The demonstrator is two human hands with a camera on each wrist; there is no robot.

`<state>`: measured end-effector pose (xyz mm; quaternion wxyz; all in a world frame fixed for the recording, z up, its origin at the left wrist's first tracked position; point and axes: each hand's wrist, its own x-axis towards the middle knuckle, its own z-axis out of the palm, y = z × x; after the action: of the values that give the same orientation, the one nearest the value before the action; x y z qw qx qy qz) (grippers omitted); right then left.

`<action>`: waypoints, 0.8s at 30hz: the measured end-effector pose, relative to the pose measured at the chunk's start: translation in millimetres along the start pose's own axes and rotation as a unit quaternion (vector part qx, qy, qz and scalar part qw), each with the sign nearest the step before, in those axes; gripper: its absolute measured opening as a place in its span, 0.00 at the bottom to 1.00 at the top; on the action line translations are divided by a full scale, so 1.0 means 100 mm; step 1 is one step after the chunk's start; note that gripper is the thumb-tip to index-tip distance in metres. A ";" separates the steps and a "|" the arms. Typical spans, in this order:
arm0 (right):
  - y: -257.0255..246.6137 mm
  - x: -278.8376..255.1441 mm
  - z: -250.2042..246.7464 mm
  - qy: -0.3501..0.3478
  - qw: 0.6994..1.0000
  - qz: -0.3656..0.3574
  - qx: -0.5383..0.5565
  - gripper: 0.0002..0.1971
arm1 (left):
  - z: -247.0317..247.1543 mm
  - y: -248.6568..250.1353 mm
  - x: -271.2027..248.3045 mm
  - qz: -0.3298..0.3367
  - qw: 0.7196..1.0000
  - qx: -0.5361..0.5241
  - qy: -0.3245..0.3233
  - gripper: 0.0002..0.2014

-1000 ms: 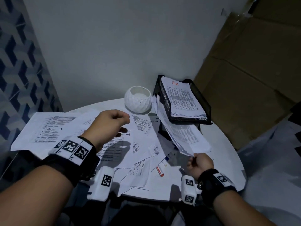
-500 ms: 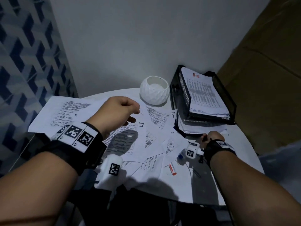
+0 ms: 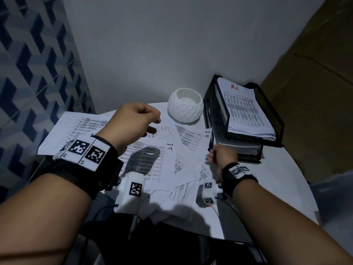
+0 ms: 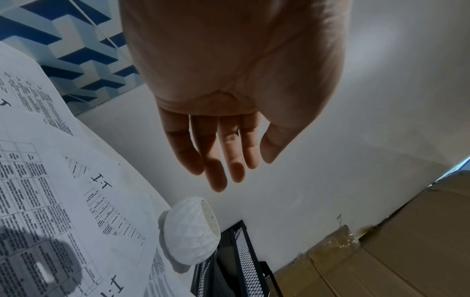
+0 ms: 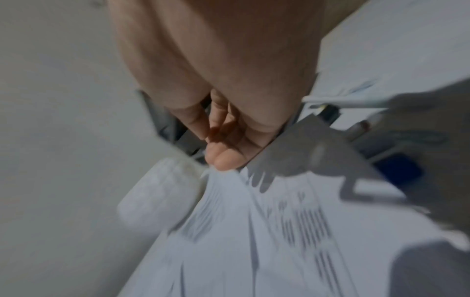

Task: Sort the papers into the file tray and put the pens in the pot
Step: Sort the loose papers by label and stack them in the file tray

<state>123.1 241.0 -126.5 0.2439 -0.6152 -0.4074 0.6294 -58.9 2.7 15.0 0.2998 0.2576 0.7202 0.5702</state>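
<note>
Printed papers [image 3: 150, 159] marked "I.T" lie scattered over the round white table [image 3: 282, 188]. The white faceted pot [image 3: 185, 108] [image 4: 190, 231] stands at the back beside the black two-tier mesh file tray [image 3: 269, 108], whose top tier holds a stack marked "H.R" [image 3: 242, 109]. My left hand [image 3: 137, 119] [image 4: 221, 160] hovers over the papers, fingers relaxed and holding nothing. My right hand [image 3: 219, 155] [image 5: 221, 152] is by the lower tier's front left corner and pinches the edge of an "I.T" sheet [image 3: 207, 133]. Blurred pens [image 5: 343, 102] lie beside it.
Flat cardboard [image 3: 315, 83] leans against the wall right of the tray. A blue patterned wall [image 3: 38, 64] runs along the left. Papers overhang the table's left and front edges. A thin cable [image 3: 219, 211] trails across the table near my right wrist.
My right hand slid the sheaf it held into the lower tray tier, let go, and moved left to the loose sheets. My left hand stayed hovering over the papers.
</note>
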 end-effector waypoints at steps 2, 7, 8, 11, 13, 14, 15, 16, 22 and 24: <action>0.14 -0.24 0.27 -0.032 0.991 -0.070 -0.108 0.09 | -0.02 0.02 -0.02 0.005 1.000 -0.006 0.005 0.05; 0.56 -0.52 0.83 -0.082 0.912 -0.096 -0.390 0.54 | -0.10 0.04 -0.04 0.023 1.000 -0.005 0.021 0.06; 0.63 -0.56 0.89 -0.073 0.880 -0.108 -0.456 0.59 | -0.12 0.05 -0.04 0.027 0.999 -0.005 0.024 0.06; 0.81 -0.62 1.02 -0.034 0.826 -0.114 -0.550 0.66 | -0.16 0.07 -0.03 0.035 0.999 -0.006 0.027 0.07; 0.88 -0.57 1.09 -0.027 0.836 -0.099 -0.539 0.69 | -0.17 0.08 -0.04 0.039 0.999 0.000 0.023 0.07; 0.89 -0.56 1.11 -0.028 0.844 -0.097 -0.526 0.70 | -0.18 0.08 -0.04 0.041 0.999 0.002 0.020 0.07; 0.89 -0.57 1.12 -0.031 0.855 -0.091 -0.509 0.69 | -0.19 0.09 -0.04 0.043 0.999 0.002 0.019 0.07; 0.90 -0.56 1.11 -0.035 0.860 -0.093 -0.500 0.66 | -0.19 0.09 -0.04 0.043 0.999 0.002 0.018 0.07; 0.90 -0.71 0.93 0.026 0.858 -0.092 -0.505 0.42 | -0.16 0.13 -0.07 0.049 0.999 0.004 0.017 0.07; 0.97 -0.77 0.91 0.039 0.872 -0.099 -0.479 0.45 | -0.14 0.13 -0.12 0.052 0.998 0.015 0.014 0.07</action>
<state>62.4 106.3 -169.2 -0.0038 -0.6371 -0.7077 0.3055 -60.3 -12.0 31.5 0.2558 0.2911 0.7186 0.5774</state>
